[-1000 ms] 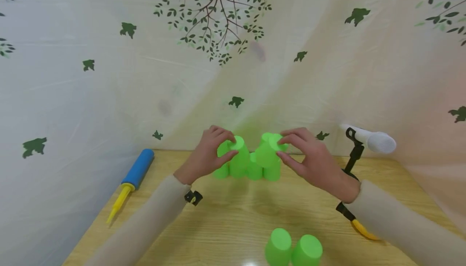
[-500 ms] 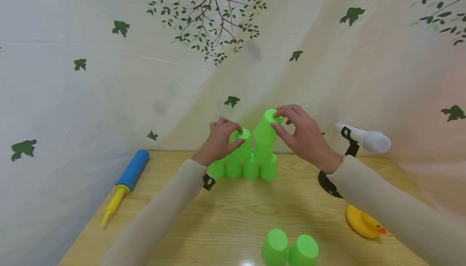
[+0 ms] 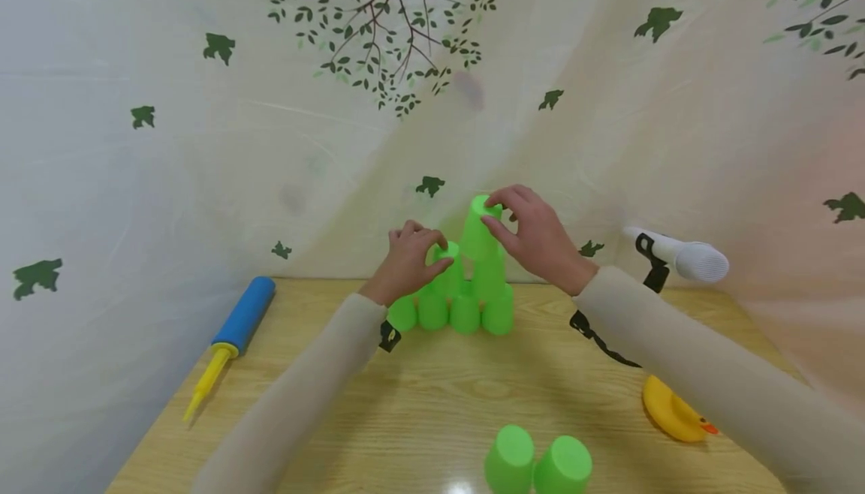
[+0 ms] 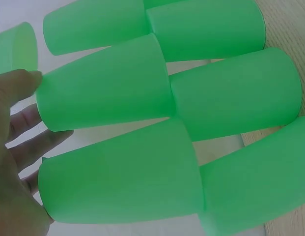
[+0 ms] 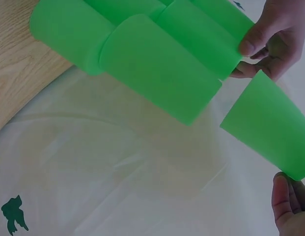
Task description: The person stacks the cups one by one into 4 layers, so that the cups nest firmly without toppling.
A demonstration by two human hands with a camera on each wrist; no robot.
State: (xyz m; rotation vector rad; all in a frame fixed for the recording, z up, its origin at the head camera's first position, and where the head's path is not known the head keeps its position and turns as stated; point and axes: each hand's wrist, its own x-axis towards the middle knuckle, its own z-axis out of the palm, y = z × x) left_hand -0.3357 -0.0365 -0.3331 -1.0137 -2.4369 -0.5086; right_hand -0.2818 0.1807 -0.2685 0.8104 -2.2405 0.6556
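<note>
Green cups stand upside down in a stack at the far side of the table. Several make up the bottom row (image 3: 465,310), with a second row (image 3: 488,276) on top. My right hand (image 3: 534,242) pinches another green cup (image 3: 478,233) by its narrow end, thumb and fingers at the rim, above the second row. In the right wrist view this cup (image 5: 270,125) tilts beside the stack, its wide end near the upper cups. My left hand (image 3: 408,263) holds the narrow end of a second-row cup (image 4: 105,86), thumb on one side, fingers round the other.
Two more upside-down green cups (image 3: 510,458) stand at the front edge. A blue and yellow hand pump (image 3: 245,317) lies left. On the right are a white microphone (image 3: 699,261) on a black stand and a yellow rubber duck (image 3: 672,411). A printed cloth (image 3: 324,179) hangs behind.
My right hand has lifted its cup from in front of the stack to above the second row, then shifted it left and more upright. My left hand moved slightly up and right.
</note>
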